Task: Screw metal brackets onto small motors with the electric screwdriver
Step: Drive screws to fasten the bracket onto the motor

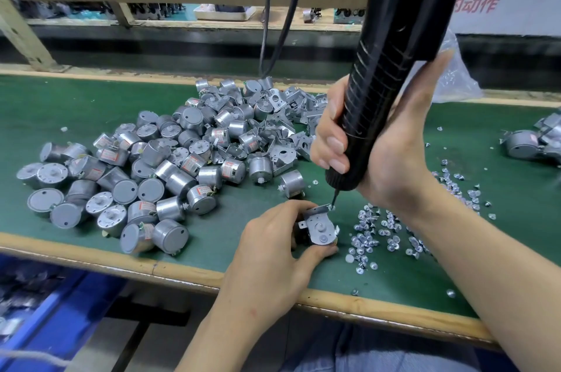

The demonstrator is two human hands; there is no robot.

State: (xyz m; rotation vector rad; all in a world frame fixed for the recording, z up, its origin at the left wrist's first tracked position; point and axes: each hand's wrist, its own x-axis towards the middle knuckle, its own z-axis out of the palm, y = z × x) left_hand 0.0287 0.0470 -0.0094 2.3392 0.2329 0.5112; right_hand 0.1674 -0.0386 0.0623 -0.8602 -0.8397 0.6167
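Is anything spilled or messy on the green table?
Yes: screws lie scattered loose on the green mat beside the motor with bracket the left hand holds. One stray screw sits near the front edge and might roll off.

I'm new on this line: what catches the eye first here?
The black electric screwdriver, gripped by the right hand, fills the upper right, its bit on a bracket the left hand holds. A heap of silver motors covers the left of the green mat; loose screws lie right.
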